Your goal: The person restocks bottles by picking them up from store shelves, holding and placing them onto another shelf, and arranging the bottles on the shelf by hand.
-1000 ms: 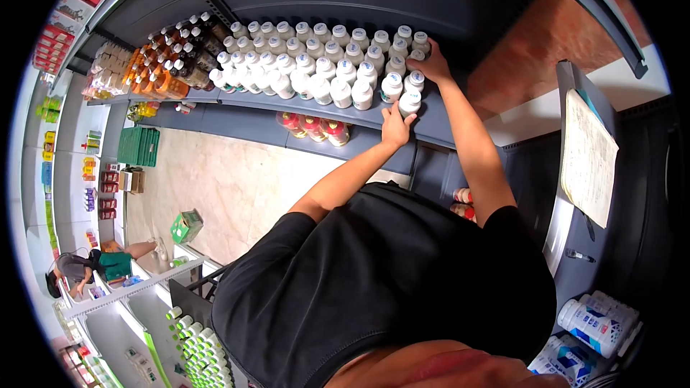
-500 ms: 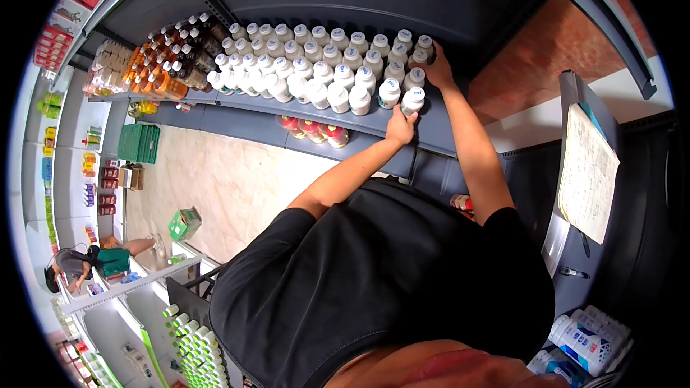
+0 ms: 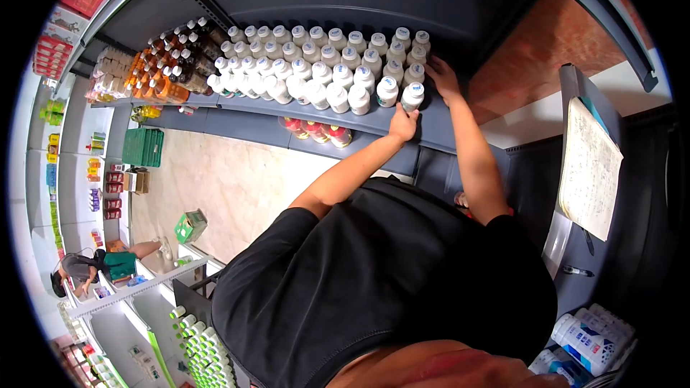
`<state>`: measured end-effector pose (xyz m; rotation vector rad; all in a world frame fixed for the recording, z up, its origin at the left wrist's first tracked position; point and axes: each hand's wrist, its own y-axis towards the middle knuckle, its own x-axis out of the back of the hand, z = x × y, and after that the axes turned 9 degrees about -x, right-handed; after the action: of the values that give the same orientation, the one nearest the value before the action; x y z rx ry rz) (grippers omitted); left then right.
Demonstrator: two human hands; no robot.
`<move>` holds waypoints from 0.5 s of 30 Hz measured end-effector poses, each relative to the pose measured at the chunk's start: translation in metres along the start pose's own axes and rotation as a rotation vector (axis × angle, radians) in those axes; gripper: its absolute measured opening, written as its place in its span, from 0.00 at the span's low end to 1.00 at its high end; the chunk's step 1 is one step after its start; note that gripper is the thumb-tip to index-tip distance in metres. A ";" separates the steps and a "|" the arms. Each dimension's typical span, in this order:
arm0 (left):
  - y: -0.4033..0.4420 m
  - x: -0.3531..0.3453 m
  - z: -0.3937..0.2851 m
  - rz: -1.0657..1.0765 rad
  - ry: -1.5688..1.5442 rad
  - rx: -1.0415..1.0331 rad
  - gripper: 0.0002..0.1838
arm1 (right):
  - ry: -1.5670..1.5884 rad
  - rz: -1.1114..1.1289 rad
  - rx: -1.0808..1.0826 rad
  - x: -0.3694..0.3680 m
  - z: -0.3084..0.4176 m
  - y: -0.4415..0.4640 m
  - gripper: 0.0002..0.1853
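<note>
Rows of white bottles [image 3: 338, 97] with white caps stand upright on a dark grey shelf [image 3: 437, 126]. My left hand [image 3: 404, 124] is closed around the lower part of the front bottle [image 3: 412, 96] in the rightmost column. That bottle stands upright at the shelf's front. My right hand [image 3: 443, 79] lies along the right side of the same column, its fingers extended beside the second and third bottles. Its fingertips are partly hidden, and I cannot tell whether they press on the bottles.
Dark and orange bottles [image 3: 154, 72] fill the shelf farther left. Red-capped jars [image 3: 316, 131] sit on a lower level. An open notebook [image 3: 589, 169] and a pen [image 3: 577, 271] lie at right. A person [image 3: 86, 269] is at the far left shelves, near a green crate [image 3: 143, 146].
My right hand has slid off the back bottles, slightly toward me and to the right of the column. My left hand stays on the front bottle.
</note>
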<state>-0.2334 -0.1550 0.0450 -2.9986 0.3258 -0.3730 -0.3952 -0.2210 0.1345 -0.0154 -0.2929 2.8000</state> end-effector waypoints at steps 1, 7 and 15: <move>-0.004 0.004 -0.006 0.029 0.004 0.007 0.41 | -0.007 -0.061 -0.028 -0.003 0.003 -0.017 0.26; -0.038 0.052 -0.030 0.175 -0.212 0.036 0.37 | 0.050 -0.185 0.116 -0.023 -0.069 -0.068 0.11; -0.083 0.136 -0.017 0.259 -0.209 0.154 0.20 | -0.070 -0.326 0.253 -0.053 -0.077 -0.098 0.12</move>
<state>-0.0924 -0.1056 0.1036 -2.7654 0.6242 -0.0569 -0.3108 -0.1316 0.0776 0.1735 0.0427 2.4949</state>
